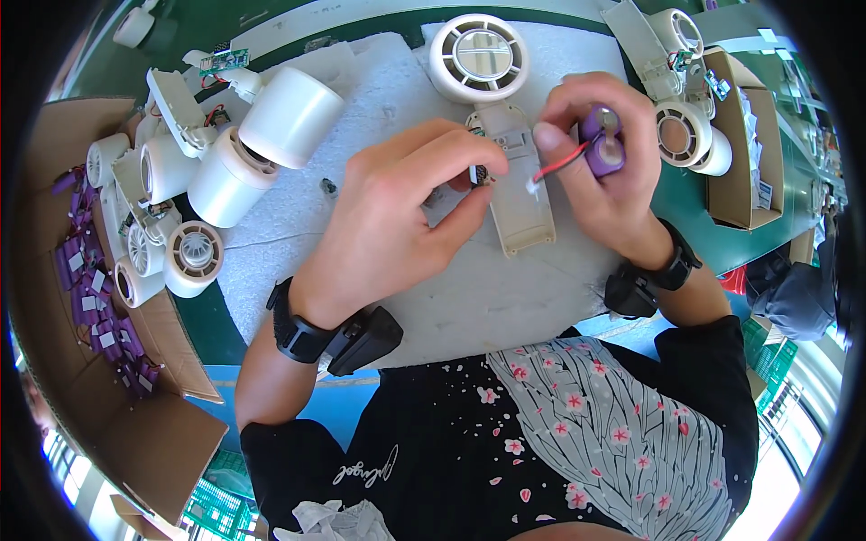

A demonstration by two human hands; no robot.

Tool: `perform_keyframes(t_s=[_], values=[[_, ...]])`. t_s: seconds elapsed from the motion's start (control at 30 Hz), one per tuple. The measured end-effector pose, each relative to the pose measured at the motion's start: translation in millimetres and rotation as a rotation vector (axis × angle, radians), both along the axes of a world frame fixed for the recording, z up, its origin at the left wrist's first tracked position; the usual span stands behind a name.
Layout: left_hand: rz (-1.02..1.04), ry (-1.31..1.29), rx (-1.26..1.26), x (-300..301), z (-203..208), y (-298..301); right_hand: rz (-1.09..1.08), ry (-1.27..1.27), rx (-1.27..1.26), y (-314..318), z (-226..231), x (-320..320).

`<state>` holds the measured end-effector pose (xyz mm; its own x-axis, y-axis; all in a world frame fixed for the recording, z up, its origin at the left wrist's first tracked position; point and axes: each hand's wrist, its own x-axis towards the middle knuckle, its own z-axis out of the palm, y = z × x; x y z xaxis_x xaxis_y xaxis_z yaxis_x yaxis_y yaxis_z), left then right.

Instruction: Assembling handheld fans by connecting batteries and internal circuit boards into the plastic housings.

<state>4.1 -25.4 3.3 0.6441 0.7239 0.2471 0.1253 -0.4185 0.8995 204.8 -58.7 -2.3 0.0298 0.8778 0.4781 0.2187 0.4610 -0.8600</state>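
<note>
An opened handheld fan, cream-white, lies on the foam sheet in front of me. Its round head (480, 59) points away and its handle shell (523, 203) toward me. My left hand (383, 203) is closed in a pinch on a small circuit board (478, 173) at the handle's left edge; the fingers hide most of it. My right hand (618, 194) is wrapped round a purple battery pack (604, 160) just right of the handle. From the pack, a red and black wire (564, 162) runs to a white plug (532, 186), which hangs loose over the handle.
White foam (379, 81) covers the green table. White fan bodies (289, 117) are piled at left, beside a cardboard box (171, 451) with several purple battery packs (90, 288). More fan parts (681, 135) and a smaller box (744, 153) stand at right. A small dark piece (328, 187) lies on the foam.
</note>
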Motion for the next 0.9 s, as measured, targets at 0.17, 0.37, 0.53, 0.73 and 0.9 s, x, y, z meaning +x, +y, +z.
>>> perform_keyframes(t_s=[0.17,0.37,0.53,0.73,0.9], values=[[-0.024,-0.011,-0.121,-1.2,1.9,0.3,0.080,-0.401,0.084,3.9,2.1,14.2],[-0.036,-0.039,-0.144,-1.7,1.1,0.4,0.115,-0.418,0.102,2.7,3.4,12.1],[0.004,0.012,-0.097,-2.2,-2.8,4.3,0.116,-0.487,0.204,3.7,9.8,11.0],[0.103,-0.167,-0.193,0.6,-11.1,0.9,0.092,-0.538,0.145,1.9,14.6,6.2],[0.058,0.005,-0.128,-3.4,-0.7,1.1,0.107,-0.559,0.110,0.4,9.9,4.6]])
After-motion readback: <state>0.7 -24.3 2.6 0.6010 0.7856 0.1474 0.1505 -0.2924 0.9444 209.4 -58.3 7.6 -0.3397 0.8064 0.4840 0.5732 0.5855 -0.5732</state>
